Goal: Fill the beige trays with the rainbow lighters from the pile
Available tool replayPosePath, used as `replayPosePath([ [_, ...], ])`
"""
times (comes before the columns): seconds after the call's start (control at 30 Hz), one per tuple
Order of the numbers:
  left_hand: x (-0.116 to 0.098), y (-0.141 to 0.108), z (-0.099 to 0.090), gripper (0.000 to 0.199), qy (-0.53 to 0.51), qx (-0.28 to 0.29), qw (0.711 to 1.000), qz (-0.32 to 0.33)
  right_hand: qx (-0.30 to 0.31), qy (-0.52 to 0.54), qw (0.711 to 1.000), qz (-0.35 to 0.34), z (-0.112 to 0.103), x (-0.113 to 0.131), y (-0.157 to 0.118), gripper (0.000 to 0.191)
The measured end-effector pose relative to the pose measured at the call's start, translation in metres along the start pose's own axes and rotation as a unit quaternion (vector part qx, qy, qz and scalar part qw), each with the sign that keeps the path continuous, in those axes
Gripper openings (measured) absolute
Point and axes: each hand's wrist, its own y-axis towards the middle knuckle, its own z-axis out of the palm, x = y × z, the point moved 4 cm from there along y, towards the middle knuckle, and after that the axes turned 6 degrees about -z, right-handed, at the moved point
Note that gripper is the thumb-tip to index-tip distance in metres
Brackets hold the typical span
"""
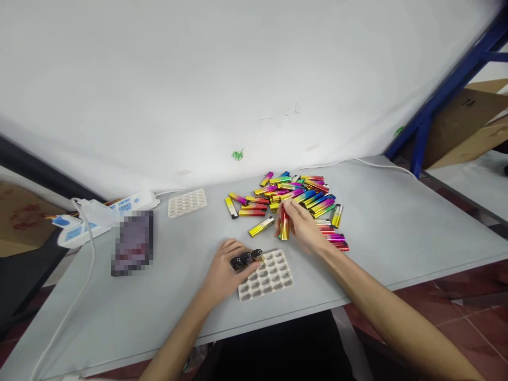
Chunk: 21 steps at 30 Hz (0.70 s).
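head: right hand (302, 227) grips lighter (284, 225); left hand (224, 270) apparently holds black pieces (246, 259)

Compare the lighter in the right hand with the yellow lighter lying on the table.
The lighter in the right hand stands upright, while the yellow lighter lies flat on the table. The held lighter shows red and gold; the lying one looks mostly yellow. Both have shiny metallic bodies.

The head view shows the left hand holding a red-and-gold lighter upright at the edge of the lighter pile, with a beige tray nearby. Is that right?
Not quite: the head view shows the right hand holding the red-and-gold lighter upright at the edge of the lighter pile, with a beige tray nearby. The left hand is at black parts over that tray.
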Motion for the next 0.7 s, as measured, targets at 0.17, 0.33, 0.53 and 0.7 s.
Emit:
replayPosePath([
  [0.17,0.002,0.0,0.001,0.014,0.004,0.001,1.0,0.005,0.06,0.096,0.993,0.036,0.011,-0.001,-0.004,0.039],
  [0.33,0.003,0.0,0.002,0.015,0.006,0.014,1.0,0.003,0.073,0.085,0.99,0.085,0.01,-0.008,-0.005,0.041],
  [0.53,0.0,0.0,0.001,0.014,0.0,0.007,1.0,-0.001,0.077,0.034,0.995,0.059,0.012,-0.008,-0.007,0.047],
  [0.7,0.001,-0.001,0.002,0.013,0.003,0.007,1.0,-0.004,0.048,0.035,0.994,0.096,0.011,-0.014,-0.008,0.061],
])
